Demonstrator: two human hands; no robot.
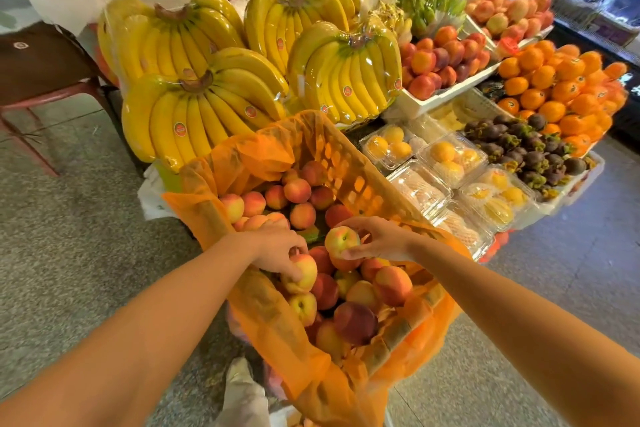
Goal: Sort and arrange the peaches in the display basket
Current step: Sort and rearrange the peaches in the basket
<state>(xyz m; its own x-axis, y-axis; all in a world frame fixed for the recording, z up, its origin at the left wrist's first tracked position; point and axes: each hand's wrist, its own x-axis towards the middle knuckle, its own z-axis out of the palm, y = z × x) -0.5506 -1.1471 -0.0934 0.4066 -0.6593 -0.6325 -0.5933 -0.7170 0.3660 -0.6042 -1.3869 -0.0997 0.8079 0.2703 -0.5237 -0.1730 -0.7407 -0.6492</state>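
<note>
An orange plastic display basket (pixel 349 163) lined with orange film holds many red-yellow peaches, one group at its far end (pixel 294 199) and a heap at its near end (pixel 360 302). My left hand (pixel 277 250) reaches down into the near heap and grips a yellow-red peach (pixel 304 272) against the basket's left wall. My right hand (pixel 377 239) holds a second peach (pixel 341 241) by thumb and fingers just above the heap, near the basket's middle.
Wrapped banana bunches (pixel 194 107) stand right behind the basket. To the right are clear clamshell boxes of yellow fruit (pixel 446 163), mangosteens (pixel 526 146), oranges (pixel 561 87) and a white tray of nectarines (pixel 443 59). A red chair (pixel 45 80) stands at left on the speckled floor.
</note>
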